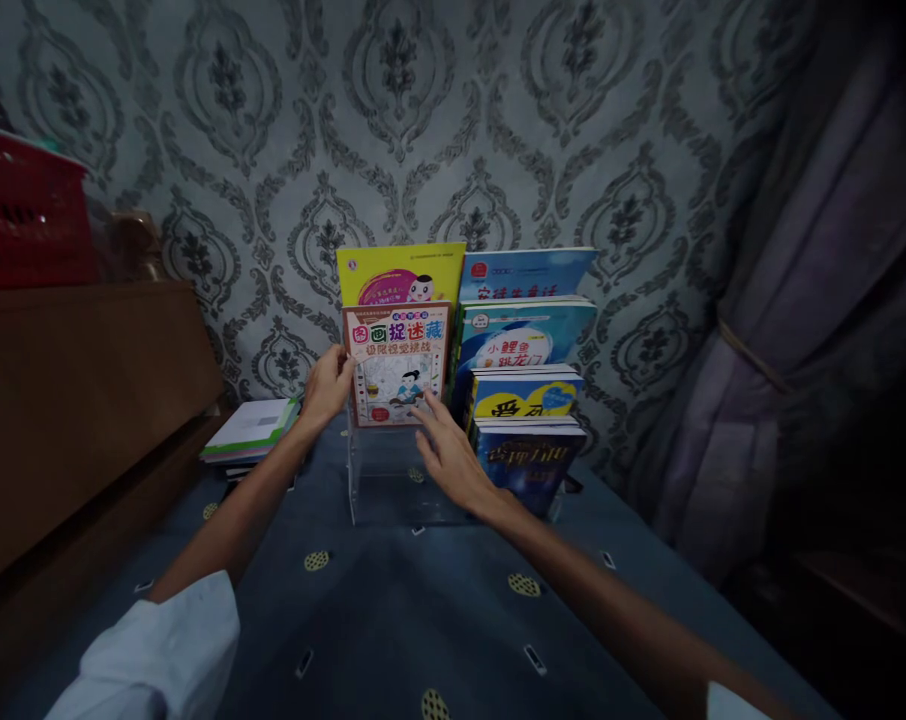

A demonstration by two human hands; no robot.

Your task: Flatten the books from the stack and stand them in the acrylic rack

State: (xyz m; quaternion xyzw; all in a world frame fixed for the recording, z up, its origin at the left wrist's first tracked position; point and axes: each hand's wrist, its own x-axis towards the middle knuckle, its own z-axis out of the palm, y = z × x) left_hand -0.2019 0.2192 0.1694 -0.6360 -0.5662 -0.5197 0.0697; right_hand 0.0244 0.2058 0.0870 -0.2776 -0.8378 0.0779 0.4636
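Note:
A picture book (398, 375) with a brown-bordered cover stands upright in the left column of a clear acrylic book rack (378, 480). My left hand (328, 388) is closed at the book's left edge, its fingertips partly hidden there. In front of the book's lower right corner, my right hand (454, 455) has its fingers apart and holds nothing; whether the fingertips touch the cover I cannot tell. Behind the picture book rises a yellow book (400, 265). Blue story books (532, 335), a yellow-and-blue book (528, 397) and a dark blue book (528, 465) fill the right column.
The rack stands on a dark blue patterned cloth (378, 620) against a wallpapered wall (393, 120). To the left are a stack of books (250, 428), a brown wooden cabinet (85, 400) and a red basket (29, 215). A tied curtain (790, 300) hangs at right.

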